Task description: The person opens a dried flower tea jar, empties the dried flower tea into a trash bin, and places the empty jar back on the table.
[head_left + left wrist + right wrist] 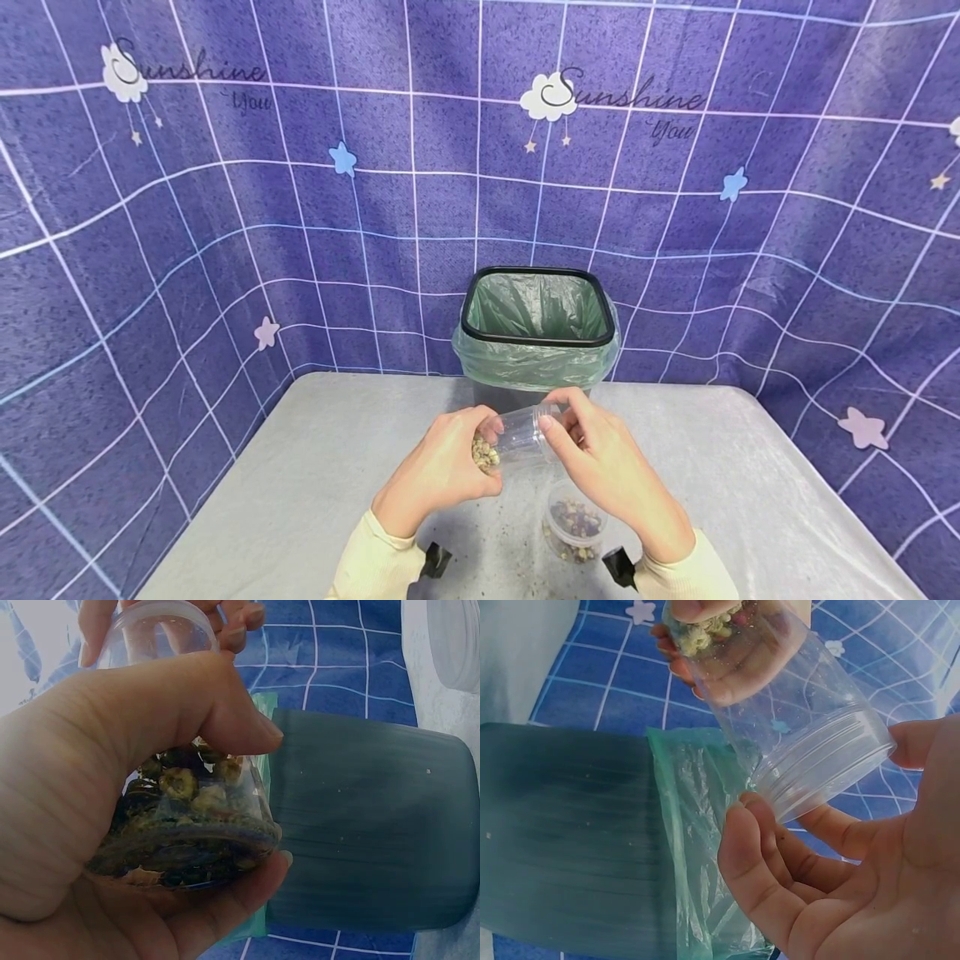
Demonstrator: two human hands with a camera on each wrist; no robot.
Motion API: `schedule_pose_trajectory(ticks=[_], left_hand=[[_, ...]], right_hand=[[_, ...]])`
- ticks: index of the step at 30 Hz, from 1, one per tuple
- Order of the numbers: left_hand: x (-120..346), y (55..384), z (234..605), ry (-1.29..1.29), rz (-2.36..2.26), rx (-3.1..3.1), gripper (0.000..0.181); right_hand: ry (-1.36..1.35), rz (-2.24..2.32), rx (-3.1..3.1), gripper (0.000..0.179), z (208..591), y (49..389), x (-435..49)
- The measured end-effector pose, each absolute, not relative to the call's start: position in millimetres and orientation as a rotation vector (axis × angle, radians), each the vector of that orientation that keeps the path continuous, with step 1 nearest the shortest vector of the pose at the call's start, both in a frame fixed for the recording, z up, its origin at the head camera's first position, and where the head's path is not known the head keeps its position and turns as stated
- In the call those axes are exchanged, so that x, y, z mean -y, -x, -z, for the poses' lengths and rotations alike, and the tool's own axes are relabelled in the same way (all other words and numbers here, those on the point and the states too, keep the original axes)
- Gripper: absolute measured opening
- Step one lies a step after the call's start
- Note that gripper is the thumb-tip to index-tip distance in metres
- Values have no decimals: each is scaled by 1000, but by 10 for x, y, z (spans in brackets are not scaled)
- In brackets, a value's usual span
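A clear plastic jar lies tilted between both hands, its threaded mouth end towards the right. Dried flower buds sit in its base. My left hand grips the jar round the base, thumb on one side and fingers on the other. At the other end my right hand holds the threaded rim between thumb and fingertips. Below the right hand stands a second clear round container with dark and pale dried bits in it; the right hand and wrist partly overlap its surroundings.
Behind the hands stands a dark bin with a black rim and a green bag lining it. Small crumbs lie on the grey tabletop near the second container. A blue gridded cloth hangs behind.
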State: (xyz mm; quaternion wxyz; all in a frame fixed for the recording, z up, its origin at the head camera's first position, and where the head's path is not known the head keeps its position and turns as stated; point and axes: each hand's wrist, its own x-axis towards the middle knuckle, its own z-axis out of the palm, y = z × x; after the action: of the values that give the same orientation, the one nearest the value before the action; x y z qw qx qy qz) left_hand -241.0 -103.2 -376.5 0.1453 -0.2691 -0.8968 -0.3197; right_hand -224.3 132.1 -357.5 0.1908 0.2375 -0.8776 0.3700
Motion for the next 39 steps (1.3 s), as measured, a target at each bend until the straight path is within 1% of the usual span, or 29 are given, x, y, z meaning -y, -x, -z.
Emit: schedule_pose_trajectory(ticks=[20, 39], left_hand=[[1034, 2403, 3762, 773, 922, 2584, 46], [1039, 2398, 3758, 769, 934, 2590, 48]], right_hand=[[-755, -1040, 2439, 30, 3557, 2209, -1358], [-882, -1023, 2382, 43, 3549, 2195, -1395]])
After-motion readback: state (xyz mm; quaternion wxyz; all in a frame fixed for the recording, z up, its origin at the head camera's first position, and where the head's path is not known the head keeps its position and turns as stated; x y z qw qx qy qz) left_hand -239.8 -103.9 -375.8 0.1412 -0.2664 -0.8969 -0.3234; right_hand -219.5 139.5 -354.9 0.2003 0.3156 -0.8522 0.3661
